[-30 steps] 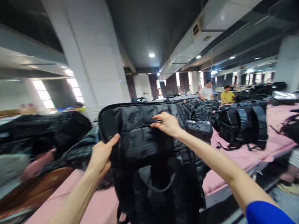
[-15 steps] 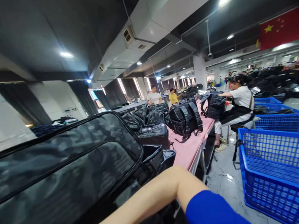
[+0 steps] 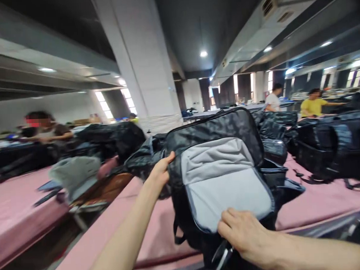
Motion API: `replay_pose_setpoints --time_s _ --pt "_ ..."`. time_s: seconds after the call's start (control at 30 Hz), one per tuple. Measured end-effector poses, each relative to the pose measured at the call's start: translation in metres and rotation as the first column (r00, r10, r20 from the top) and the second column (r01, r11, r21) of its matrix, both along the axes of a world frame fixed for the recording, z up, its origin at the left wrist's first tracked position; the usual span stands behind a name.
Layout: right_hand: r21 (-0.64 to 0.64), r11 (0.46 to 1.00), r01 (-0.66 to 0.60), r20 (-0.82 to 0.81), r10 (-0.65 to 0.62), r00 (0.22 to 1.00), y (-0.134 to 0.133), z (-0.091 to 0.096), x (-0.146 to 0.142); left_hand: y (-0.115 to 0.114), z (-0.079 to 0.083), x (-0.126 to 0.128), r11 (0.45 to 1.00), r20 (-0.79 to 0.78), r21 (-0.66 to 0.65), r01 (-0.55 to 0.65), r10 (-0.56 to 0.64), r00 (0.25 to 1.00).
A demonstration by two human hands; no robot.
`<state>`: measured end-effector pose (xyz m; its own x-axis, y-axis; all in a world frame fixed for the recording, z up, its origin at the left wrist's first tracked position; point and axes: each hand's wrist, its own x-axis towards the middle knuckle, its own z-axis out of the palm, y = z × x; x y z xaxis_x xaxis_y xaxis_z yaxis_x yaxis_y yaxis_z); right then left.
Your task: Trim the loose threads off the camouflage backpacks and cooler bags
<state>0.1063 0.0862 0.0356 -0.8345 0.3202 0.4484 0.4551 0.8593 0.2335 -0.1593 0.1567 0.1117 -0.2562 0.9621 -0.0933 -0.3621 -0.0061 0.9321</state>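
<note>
A black camouflage backpack (image 3: 215, 127) stands before me on the pink-covered table (image 3: 155, 219), its front panel open to a pale grey lining (image 3: 227, 188). My left hand (image 3: 162, 171) is closed on the backpack's left edge, thumb at the front and the other fingers partly hidden behind. My right hand (image 3: 240, 230) is closed, its fingers curled at the lower rim of the grey-lined opening. Beneath that hand shows a shiny, narrow metallic thing (image 3: 223, 260), too blurred to name.
More dark backpacks (image 3: 320, 152) lie along the table to the right. A grey chair (image 3: 76, 175) stands left, between this table and another pink table (image 3: 19, 209). A white pillar (image 3: 138, 61) rises behind. Several people work farther back, one in a yellow shirt (image 3: 311, 107).
My view has swung left. The large backpack now faces me with its grey lining exposed. Both hands are now in view on it; before, only one blue-sleeved arm showed.
</note>
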Motion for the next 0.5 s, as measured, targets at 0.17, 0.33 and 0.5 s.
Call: replay_pose_setpoints --time_s 0.17,0.33,0.5 --pt "-0.393 0.917 0.062 -0.067 -0.096 0.993 -0.006 -0.038 -0.003 0.006 -0.003 0.0 0.964 -0.209 0.065 -0.257 0.265 0.941" --pt "-0.412 0.911 0.014 -0.078 -0.051 0.996 0.003 -0.028 -0.005 -0.007 -0.001 0.035 0.748 -0.696 0.656 -0.099 0.651 0.302" --pt "-0.355 0.935 -0.025 0.034 0.039 0.999 -0.006 -0.021 -0.002 0.024 -0.022 0.103 0.74 -0.996 -0.076 0.668 -0.023 -0.087"
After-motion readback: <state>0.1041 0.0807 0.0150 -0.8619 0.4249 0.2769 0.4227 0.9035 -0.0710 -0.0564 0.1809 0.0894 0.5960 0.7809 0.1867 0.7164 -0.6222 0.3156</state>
